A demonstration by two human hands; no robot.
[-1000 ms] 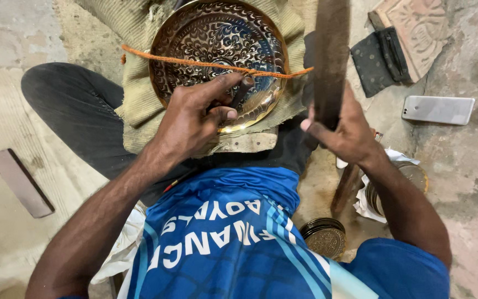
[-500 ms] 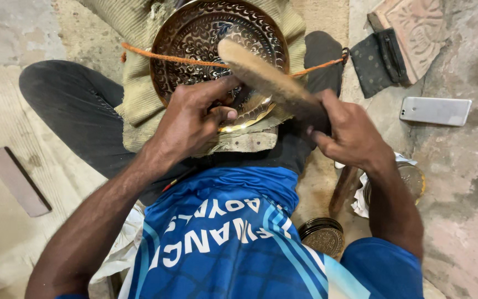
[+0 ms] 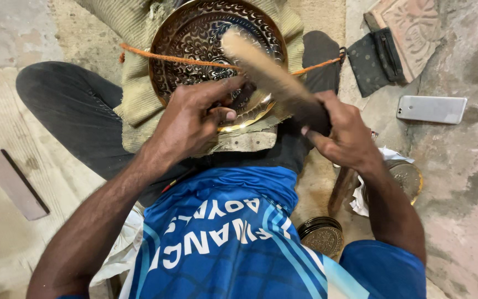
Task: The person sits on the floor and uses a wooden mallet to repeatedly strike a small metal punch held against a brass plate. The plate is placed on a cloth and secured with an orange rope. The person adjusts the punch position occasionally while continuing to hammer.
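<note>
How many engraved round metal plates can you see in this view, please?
3: a large plate on the lap under the left hand, a small plate by the knee, another beneath the right forearm, partly hidden.

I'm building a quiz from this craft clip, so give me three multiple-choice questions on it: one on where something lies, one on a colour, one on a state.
1. Where does the phone lie?
A. on the floor beyond the right hand
B. on the engraved plate
C. in the left hand

2. What colour is the cord across the engraved plate?
A. green
B. orange
C. white

3. What is the right hand doing?
A. resting open on the floor
B. holding a cup
C. gripping a wooden mallet raised over the plate

Answers:
1 A, it rests on bare concrete to that side.
2 B, an orange strand crosses the plate.
3 C, the fingers wrap its dark end, while the left hand rests at the plate's rim.
</note>
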